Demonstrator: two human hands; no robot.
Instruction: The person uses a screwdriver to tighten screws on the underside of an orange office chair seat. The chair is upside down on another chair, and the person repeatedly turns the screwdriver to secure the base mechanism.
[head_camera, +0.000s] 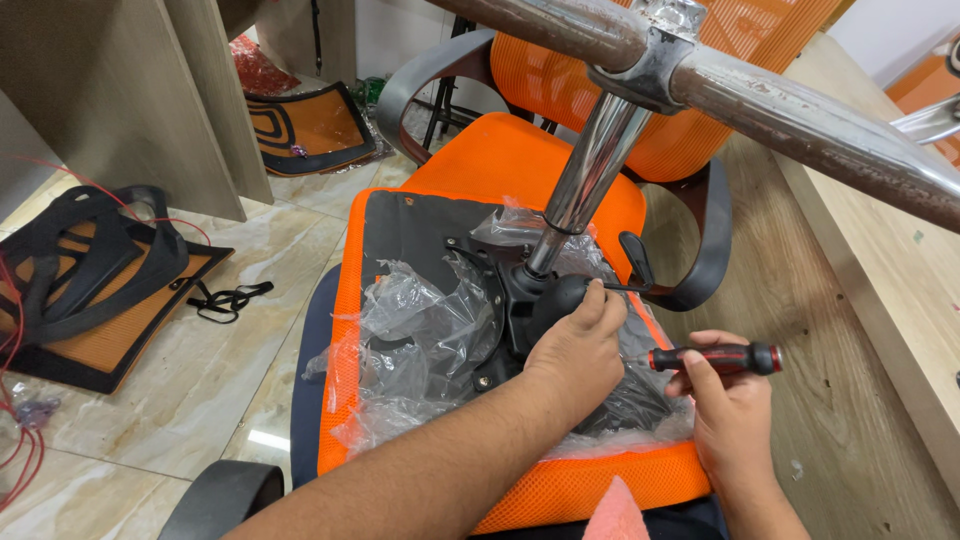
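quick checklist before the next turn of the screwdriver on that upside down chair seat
1. Left hand steadying the black knob of the mechanism: ok.
2. Right hand gripping the red and black screwdriver: ok.
3. Screwdriver tip seated in a screw: cannot tell, the left hand hides it.
4. Clear plastic wrap away from the work spot: not ok, it bunches around the mechanism.
5. Orange seat resting flat on the chair below: ok.
6. Chrome column clear of both hands: ok.
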